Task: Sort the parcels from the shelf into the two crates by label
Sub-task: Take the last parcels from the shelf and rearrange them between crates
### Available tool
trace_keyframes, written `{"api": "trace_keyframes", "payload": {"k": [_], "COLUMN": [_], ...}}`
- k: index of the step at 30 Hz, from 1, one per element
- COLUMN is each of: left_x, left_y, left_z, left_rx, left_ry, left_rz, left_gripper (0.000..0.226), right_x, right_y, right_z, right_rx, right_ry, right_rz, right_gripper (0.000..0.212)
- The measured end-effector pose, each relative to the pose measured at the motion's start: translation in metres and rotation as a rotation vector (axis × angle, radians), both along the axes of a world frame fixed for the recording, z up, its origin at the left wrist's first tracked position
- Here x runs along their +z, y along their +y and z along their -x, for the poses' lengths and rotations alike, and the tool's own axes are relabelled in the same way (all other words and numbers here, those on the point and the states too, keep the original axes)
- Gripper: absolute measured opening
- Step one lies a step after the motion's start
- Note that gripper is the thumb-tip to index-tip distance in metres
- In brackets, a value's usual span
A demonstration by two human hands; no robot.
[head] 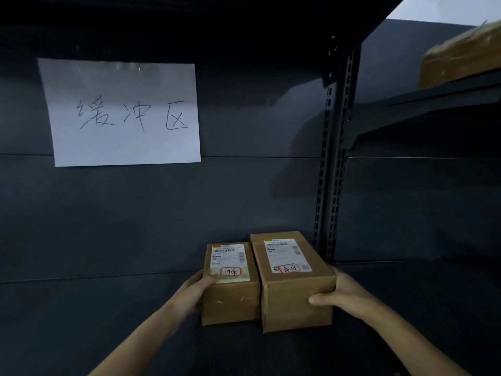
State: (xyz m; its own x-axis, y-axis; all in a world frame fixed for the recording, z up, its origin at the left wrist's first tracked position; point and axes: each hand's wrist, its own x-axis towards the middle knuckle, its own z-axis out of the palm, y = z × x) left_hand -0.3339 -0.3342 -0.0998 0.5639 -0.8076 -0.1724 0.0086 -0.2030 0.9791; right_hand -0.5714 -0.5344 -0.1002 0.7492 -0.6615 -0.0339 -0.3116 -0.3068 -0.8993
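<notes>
**Head view.** Two cardboard parcels stand side by side, touching, on the dark shelf (81, 321) near the slotted upright (334, 158).

- The left hand (199, 287) grips the smaller parcel (230, 299). Its thumb lies over the top edge, on a corner of the label. The other fingers are hidden behind the left face.
- The right hand (340, 294) grips the taller parcel (295, 302). Its thumb lies across the front face, and the fingers wrap round the right side, out of sight.

**Recommended procedure:**
1. Shift the left thumb off the label.
2. Lift each parcel clear of the other, keeping the tops level and the labels facing up.
3. Read each red-boxed handwritten mark before choosing a crate. The two marks appear to differ.

**Limits of view:**
- Neither crate is visible.
- The printed label text is too small to read.
- A blurred upper parcel (461, 58) at top right is cut off by the frame edge.
- A paper sign (122, 112) hangs on the back panel.
</notes>
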Motion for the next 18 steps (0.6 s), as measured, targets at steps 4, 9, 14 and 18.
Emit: {"api": "trace_keyframes", "payload": {"k": [4,9,14,18], "left_x": [-0.001,-0.004,-0.010,-0.010], "left_y": [0.007,0.019,0.027,0.031], "left_z": [0.002,0.008,0.012,0.015], "left_rx": [-0.008,-0.017,-0.045,-0.060], "left_ry": [-0.030,-0.148,-0.201,-0.229], "left_rz": [0.058,0.125,0.168,0.199], "left_gripper": [0.059,0.075,0.073,0.075], "right_x": [-0.001,-0.010,-0.020,-0.024], "right_y": [0.007,0.020,0.035,0.043], "right_z": [0.003,0.008,0.012,0.015], "right_rx": [0.015,-0.052,-0.103,-0.119], "right_ry": [-0.072,-0.159,-0.205,-0.247], "right_rz": [0.048,0.183,0.236,0.248], "right_gripper": [0.066,0.086,0.097,0.095]}}
